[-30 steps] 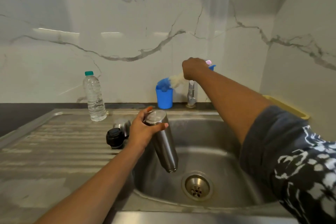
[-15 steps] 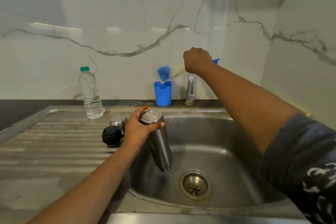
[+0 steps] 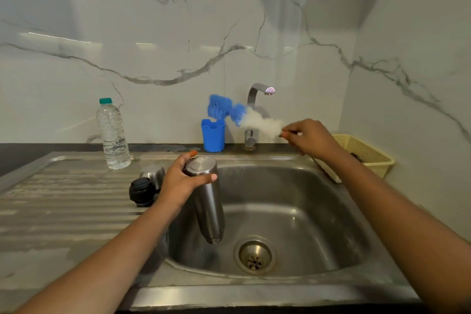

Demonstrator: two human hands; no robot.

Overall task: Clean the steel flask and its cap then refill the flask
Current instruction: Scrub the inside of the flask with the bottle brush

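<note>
"Steel flask, item (a): where was it?"

"It hung upside down over the basin of the sink. The base was uppermost and the mouth pointed down, just left of the drain."

"What held it?"

"The left grip was closed round the flask's upper end, with the thumb across the front and the fingers behind."

"Item (b), the right grip?"

"The right grip was raised above the basin's back rim, near the tap. Its fingers were pinched on the thin handle of a bottle brush. The brush pointed left, and motion blur smeared its white bristles and blue tip, so finer detail could not be told."

"Did the brush touch the flask?"

"No. The two were well apart, with the brush higher and farther back."

"Item (c), the cap?"

"A black cap stood on the ribbed draining board, just left of the left grip. A steel cup lid stood just behind it."

"And the remaining items?"

"A clear plastic water bottle with a green top stood upright near the board's back edge. A blue holder cup stood on the dark desk between the bottle and the tap, close to the marble wall. A pale yellow basket sat to the right of the sink."
</note>
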